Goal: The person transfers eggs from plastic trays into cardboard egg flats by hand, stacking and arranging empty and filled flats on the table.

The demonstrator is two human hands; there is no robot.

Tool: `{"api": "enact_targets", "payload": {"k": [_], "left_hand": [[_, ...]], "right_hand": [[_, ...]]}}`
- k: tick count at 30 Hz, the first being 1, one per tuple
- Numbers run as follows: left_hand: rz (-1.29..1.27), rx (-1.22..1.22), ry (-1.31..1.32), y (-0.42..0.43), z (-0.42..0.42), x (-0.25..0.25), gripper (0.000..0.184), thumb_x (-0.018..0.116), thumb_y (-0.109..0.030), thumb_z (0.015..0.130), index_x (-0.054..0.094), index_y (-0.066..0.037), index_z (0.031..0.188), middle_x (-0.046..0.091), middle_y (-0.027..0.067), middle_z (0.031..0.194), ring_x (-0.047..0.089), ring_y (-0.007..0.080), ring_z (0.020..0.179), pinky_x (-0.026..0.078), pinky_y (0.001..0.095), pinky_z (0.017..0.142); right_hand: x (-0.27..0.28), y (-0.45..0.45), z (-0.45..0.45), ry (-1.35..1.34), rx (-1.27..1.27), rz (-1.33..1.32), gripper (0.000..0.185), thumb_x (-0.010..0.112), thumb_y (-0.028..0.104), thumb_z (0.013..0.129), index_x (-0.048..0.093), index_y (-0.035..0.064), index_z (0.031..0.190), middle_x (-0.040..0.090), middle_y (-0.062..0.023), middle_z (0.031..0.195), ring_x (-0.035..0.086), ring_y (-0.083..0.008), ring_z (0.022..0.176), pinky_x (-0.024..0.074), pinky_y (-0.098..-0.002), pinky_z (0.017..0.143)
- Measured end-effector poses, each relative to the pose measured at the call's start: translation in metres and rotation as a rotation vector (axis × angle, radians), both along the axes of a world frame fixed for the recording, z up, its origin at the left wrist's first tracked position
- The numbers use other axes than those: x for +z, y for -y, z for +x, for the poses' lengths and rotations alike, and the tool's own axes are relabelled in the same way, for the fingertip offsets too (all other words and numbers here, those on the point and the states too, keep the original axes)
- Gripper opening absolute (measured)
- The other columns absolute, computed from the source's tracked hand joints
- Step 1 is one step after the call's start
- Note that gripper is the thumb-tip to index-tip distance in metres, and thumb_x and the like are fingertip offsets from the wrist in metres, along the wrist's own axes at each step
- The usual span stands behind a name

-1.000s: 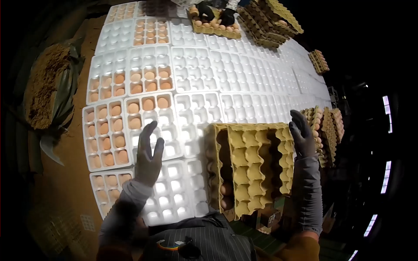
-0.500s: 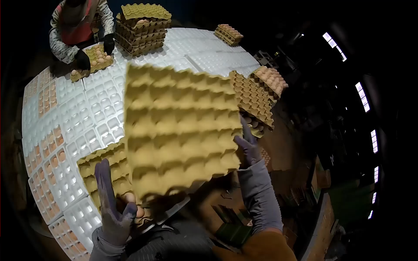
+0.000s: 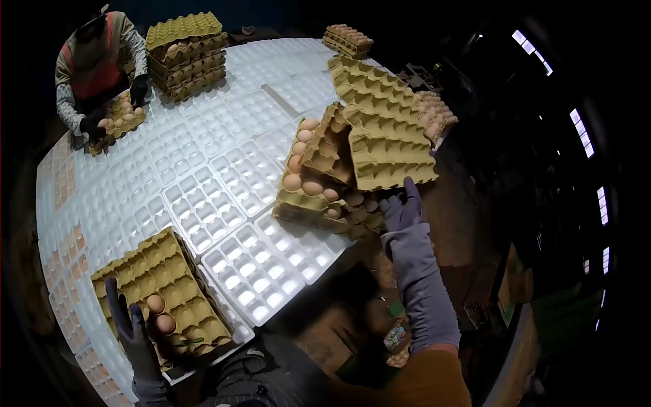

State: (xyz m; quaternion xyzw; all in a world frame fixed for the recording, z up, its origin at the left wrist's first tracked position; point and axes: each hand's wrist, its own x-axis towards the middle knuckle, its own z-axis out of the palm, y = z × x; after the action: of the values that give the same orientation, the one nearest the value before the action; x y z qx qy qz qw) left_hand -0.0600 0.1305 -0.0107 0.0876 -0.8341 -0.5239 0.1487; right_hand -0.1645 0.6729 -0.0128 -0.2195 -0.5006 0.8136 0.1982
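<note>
In the head view, my left hand (image 3: 137, 337), in a grey-purple glove, has its fingers apart at the left edge of a cardboard egg tray (image 3: 178, 271). Two brown eggs (image 3: 160, 313) sit in that tray near my fingers. On the right, my gloved right hand (image 3: 405, 207) is at the near edge of a yellowish egg tray (image 3: 386, 136), with a finger over the rim. This tray shows no eggs and slants above a stack. Below it lie another tilted tray (image 3: 330, 152) and a tray of brown eggs (image 3: 293, 182).
White plastic trays with square pockets (image 3: 203, 207) cover the table, some at left holding eggs. Across it, a person (image 3: 102, 68) in dark gloves handles eggs in a small tray (image 3: 125, 112). Tray stacks stand at the back (image 3: 186, 57), far edge (image 3: 347, 41) and right (image 3: 435, 117).
The yellowish egg tray has swung with my right hand from in front of me to the right, over the stack. The tray with two eggs is uncovered. My left hand has shifted left and down.
</note>
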Motion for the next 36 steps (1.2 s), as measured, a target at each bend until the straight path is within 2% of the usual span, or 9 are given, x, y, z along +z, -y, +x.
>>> {"api": "enact_targets", "payload": {"k": [3,5,6,8,11,18,23,29,36], "left_hand": [[-0.022,-0.01,-0.017,-0.014,-0.001,0.007,0.06,0.046,-0.024,0.102,0.027,-0.006,0.156,0.029,0.0111,0.161,0.023,0.0257,0.149,0.016,0.0407,0.122],[-0.085,0.039,-0.045,-0.017,-0.001,0.011,0.056,0.044,-0.023,0.104,0.028,-0.006,0.155,0.028,0.0104,0.161,0.023,0.0253,0.15,0.016,0.04,0.122],[-0.091,0.044,-0.038,-0.016,0.0,0.012,0.056,0.044,-0.023,0.104,0.028,-0.006,0.155,0.028,0.0104,0.161,0.023,0.0253,0.15,0.016,0.04,0.122],[-0.144,0.044,-0.037,-0.014,-0.001,0.011,0.057,0.046,-0.022,0.103,0.029,-0.007,0.155,0.028,0.011,0.161,0.023,0.0254,0.15,0.016,0.0402,0.122],[-0.122,0.05,-0.052,-0.016,0.002,0.005,0.057,0.047,-0.023,0.103,0.029,-0.007,0.155,0.029,0.0108,0.161,0.022,0.0255,0.15,0.016,0.0401,0.122],[-0.076,0.11,-0.079,-0.004,0.011,-0.003,0.058,0.05,-0.023,0.102,0.029,-0.007,0.155,0.031,0.0107,0.159,0.027,0.025,0.147,0.019,0.0396,0.121],[-0.064,0.136,-0.086,-0.006,0.016,0.0,0.058,0.05,-0.023,0.102,0.03,-0.006,0.154,0.032,0.0117,0.159,0.029,0.0248,0.145,0.023,0.0387,0.119],[-0.13,0.119,-0.097,0.003,0.019,-0.004,0.06,0.052,-0.021,0.101,0.03,-0.006,0.154,0.032,0.0123,0.159,0.029,0.0268,0.147,0.023,0.04,0.119],[-0.247,0.391,-0.042,0.085,0.051,-0.005,0.058,0.057,-0.021,0.099,0.035,-0.004,0.15,0.039,0.0158,0.153,0.037,0.0281,0.142,0.031,0.0383,0.115]], "right_hand": [[0.033,0.09,0.027,0.109,0.299,-0.111,0.056,0.063,0.029,0.096,0.043,0.0069,0.144,0.061,-0.0151,0.125,0.064,-0.0269,0.106,0.0558,-0.0395,0.088],[0.037,0.08,0.023,-0.197,0.188,1.211,0.063,0.068,0.028,0.092,0.043,0.0089,0.145,0.061,-0.0119,0.127,0.061,-0.0289,0.113,0.05,-0.0418,0.096],[0.041,0.071,0.015,-0.194,0.197,1.204,0.063,0.068,0.028,0.092,0.043,0.0089,0.145,0.061,-0.0119,0.127,0.061,-0.0289,0.113,0.05,-0.0418,0.096],[0.053,0.041,-0.024,-0.041,-0.132,2.271,0.064,0.07,0.028,0.086,0.046,0.0223,0.145,0.055,-0.0088,0.134,0.048,-0.0318,0.127,0.0399,-0.0487,0.106],[0.033,-0.007,-0.067,0.195,0.403,2.22,0.068,0.072,0.027,0.081,0.047,0.0321,0.144,0.054,-0.0058,0.126,0.044,-0.0299,0.124,0.0354,-0.0487,0.106],[0.041,0.03,-0.073,0.203,-0.084,2.27,0.06,0.07,0.03,0.084,0.05,0.0366,0.14,0.055,-0.0036,0.11,0.05,-0.0261,0.108,0.0391,-0.0453,0.091],[-0.005,0.034,-0.074,0.317,0.105,2.234,0.053,0.063,0.042,0.092,0.049,0.0316,0.142,0.056,-0.0031,0.11,0.05,-0.0266,0.107,0.0397,-0.0461,0.09],[-0.009,0.045,-0.07,0.208,0.158,2.251,0.06,0.069,0.044,0.084,0.051,0.0274,0.139,0.054,-0.0089,0.111,0.05,-0.0303,0.111,0.0383,-0.0496,0.097],[0.001,-0.004,-0.054,0.027,0.182,2.293,0.073,0.073,0.004,0.074,0.05,0.0252,0.14,0.05,-0.0117,0.137,0.046,-0.0343,0.129,0.0416,-0.0471,0.103]]}}
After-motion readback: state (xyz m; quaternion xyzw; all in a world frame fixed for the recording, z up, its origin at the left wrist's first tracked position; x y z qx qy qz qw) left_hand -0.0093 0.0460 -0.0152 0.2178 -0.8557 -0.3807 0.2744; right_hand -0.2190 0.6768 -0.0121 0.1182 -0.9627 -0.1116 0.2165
